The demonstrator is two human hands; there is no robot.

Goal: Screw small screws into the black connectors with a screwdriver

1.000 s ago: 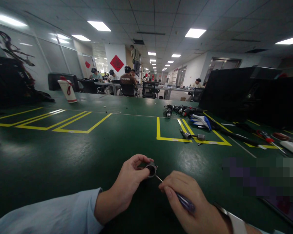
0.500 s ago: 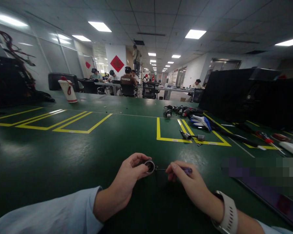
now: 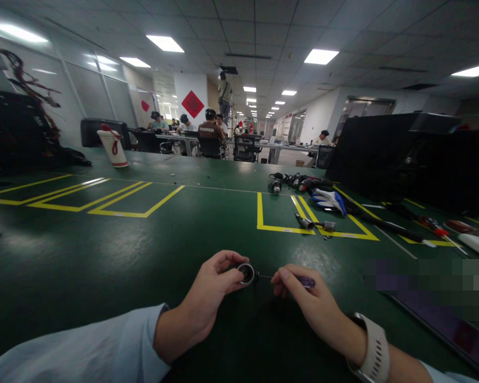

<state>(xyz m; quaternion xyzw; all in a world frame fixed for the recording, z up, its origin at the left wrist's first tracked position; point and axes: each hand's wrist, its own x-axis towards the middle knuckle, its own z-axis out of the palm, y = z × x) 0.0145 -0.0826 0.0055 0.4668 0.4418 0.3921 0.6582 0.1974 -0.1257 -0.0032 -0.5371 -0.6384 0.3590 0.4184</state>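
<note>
My left hand (image 3: 213, 290) pinches a small round metal ring-shaped part (image 3: 246, 273) just above the green table (image 3: 104, 255). My right hand (image 3: 303, 298) grips a thin screwdriver with a purple handle (image 3: 303, 280). Its shaft lies level and its tip meets the right side of the round part. A white watch band sits on my right wrist and a light blue sleeve covers my left forearm.
Yellow tape boxes (image 3: 283, 218) mark the table ahead. Small metal parts (image 3: 313, 223), a blue-white glove (image 3: 329, 199) and black tools (image 3: 295, 181) lie beyond. A red-handled screwdriver (image 3: 433, 224) lies at right, black cases (image 3: 403, 154) behind. A white cup (image 3: 114, 148) stands far left. People sit at distant desks.
My right hand moved forward from close to me and turned the screwdriver from slanted to level, its tip now against the part's side. The left hand kept hold of the part.
</note>
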